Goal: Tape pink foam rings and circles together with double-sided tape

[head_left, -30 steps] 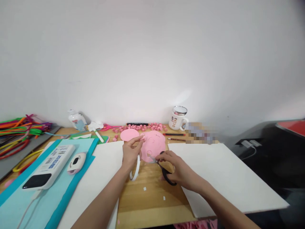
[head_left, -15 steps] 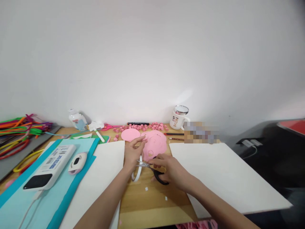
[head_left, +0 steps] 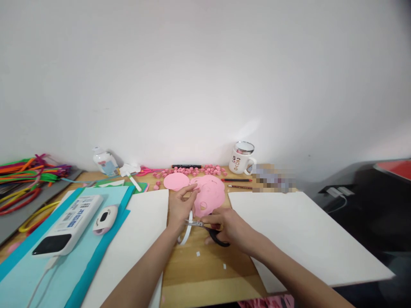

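My left hand (head_left: 181, 207) is closed, with thumb and forefinger pinched close together near the pink paper. A narrow white roll of tape (head_left: 185, 233) hangs below its palm, held by the curled fingers, which are partly hidden. My right hand (head_left: 227, 226) grips black-handled scissors (head_left: 214, 235), their blades pointing left across the white tape strip beside my left hand. Just beyond both hands lies a flower-shaped pile of pink paper (head_left: 210, 194). A pink paper oval (head_left: 176, 181) is to its left. Small white scraps (head_left: 198, 253) rest on the wooden table (head_left: 205, 282).
White boards (head_left: 298, 231) flank the work area. At left are a white power bank (head_left: 69, 224) with a cable, a small white device (head_left: 105, 219) and turquoise sheets. Pink beads or balls (head_left: 192, 171), a marker (head_left: 186, 166), a mug (head_left: 241, 158) and a bottle (head_left: 105, 161) line the wall.
The scissors' blades look closer together and have shifted very slightly right and down with my right hand. My left hand stays nearly where it was.
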`<move>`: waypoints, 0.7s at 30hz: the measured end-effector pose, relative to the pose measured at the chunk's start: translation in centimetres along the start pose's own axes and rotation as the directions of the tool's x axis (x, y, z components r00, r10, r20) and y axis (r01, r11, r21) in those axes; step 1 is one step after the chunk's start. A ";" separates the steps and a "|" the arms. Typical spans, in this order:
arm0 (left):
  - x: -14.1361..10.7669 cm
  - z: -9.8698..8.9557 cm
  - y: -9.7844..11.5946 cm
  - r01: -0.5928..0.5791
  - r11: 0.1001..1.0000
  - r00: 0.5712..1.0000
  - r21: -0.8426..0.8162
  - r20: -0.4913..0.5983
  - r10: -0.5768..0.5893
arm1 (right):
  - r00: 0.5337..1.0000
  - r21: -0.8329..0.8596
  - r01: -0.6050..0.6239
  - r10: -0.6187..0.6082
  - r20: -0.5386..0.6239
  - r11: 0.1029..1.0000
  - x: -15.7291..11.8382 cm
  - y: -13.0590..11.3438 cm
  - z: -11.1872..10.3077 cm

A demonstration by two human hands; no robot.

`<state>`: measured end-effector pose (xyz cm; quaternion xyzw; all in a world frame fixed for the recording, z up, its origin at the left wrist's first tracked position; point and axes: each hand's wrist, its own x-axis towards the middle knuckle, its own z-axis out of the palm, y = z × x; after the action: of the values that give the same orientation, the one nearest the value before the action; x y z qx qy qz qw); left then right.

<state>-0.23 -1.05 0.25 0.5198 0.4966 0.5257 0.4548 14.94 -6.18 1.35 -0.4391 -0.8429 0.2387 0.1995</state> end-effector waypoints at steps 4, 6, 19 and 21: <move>-0.2 0.1 0.2 -0.018 1.000 1.000 -0.024 0.023 0.019 | 0.999 0.052 0.027 -0.029 0.029 0.998 0.2 0.0 -0.2; -0.3 0.2 0.3 -0.018 0.999 0.999 -0.027 0.033 0.019 | 0.998 0.069 0.035 -0.038 0.043 0.997 0.3 0.1 -0.2; -0.5 0.2 0.3 -0.042 0.999 0.994 0.027 0.098 0.039 | 0.991 0.063 0.089 -0.094 0.098 0.994 0.6 1.2 -0.4; -0.6 0.4 0.3 -0.034 0.999 0.994 0.027 0.109 0.031 | 0.992 0.010 0.090 -0.090 0.086 0.996 0.6 1.2 -0.3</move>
<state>0.16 -1.69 0.44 0.5623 0.4702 0.4966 0.4649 15.56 -5.01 1.01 -0.3892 -0.8690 0.2507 0.1746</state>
